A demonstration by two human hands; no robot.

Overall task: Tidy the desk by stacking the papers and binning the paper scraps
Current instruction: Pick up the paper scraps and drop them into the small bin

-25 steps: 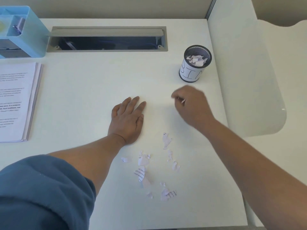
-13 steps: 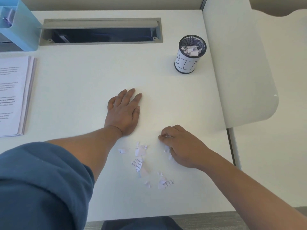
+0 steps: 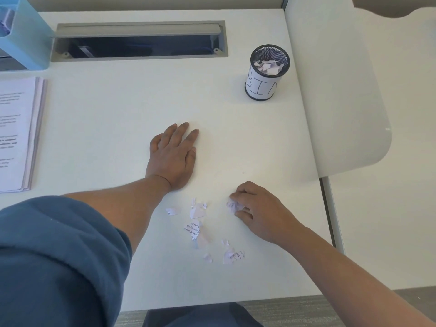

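Note:
Several torn paper scraps (image 3: 197, 228) lie scattered on the white desk (image 3: 141, 102) near its front edge. My right hand (image 3: 257, 210) is down on the desk at the right of the scraps, its curled fingers pinching a crumpled scrap (image 3: 233, 206). My left hand (image 3: 173, 155) rests flat on the desk, palm down, just above the scraps and holding nothing. A black mesh cup labelled BIN (image 3: 267, 72) stands at the back right with scraps inside. A stack of printed papers (image 3: 18, 135) lies at the left edge.
A light blue organiser (image 3: 26, 36) stands at the back left. A long grey cable slot (image 3: 139, 40) is cut into the desk's back. A white divider panel (image 3: 337, 90) runs along the right side. Carpet shows beyond the front edge.
My right hand came back from near the bin down to the scraps and now pinches a crumpled piece. The left hand has stayed flat in place.

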